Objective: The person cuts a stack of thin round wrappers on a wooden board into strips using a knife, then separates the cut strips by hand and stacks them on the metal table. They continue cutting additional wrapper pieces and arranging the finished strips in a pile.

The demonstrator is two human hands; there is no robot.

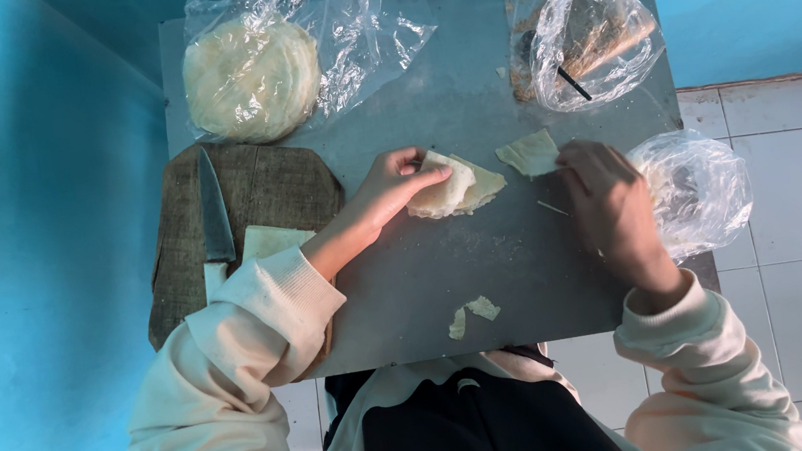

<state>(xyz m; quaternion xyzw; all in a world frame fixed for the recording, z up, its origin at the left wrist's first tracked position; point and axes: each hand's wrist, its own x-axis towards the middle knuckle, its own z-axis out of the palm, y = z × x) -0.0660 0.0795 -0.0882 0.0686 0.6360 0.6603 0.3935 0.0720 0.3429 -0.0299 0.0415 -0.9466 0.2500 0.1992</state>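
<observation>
Folded wrapper (447, 190): pale dough sheet, mid-table, pinched closed in the left hand (394, 184).
Right hand (607, 194): fingers curled by a loose wrapper piece (530, 152) — whether it grips anything, I cannot tell.
Handling note: best held lightly at the fold, I judge — thin sheets tear.
Scraps (472, 314): torn bits near the table's front edge.
Wrapper stack (250, 76): round, in clear plastic, far left.
Knife (213, 215): on a dark board (266, 185).
Bags (590, 28): two, right side.
Table (465, 258): grey metal.
</observation>
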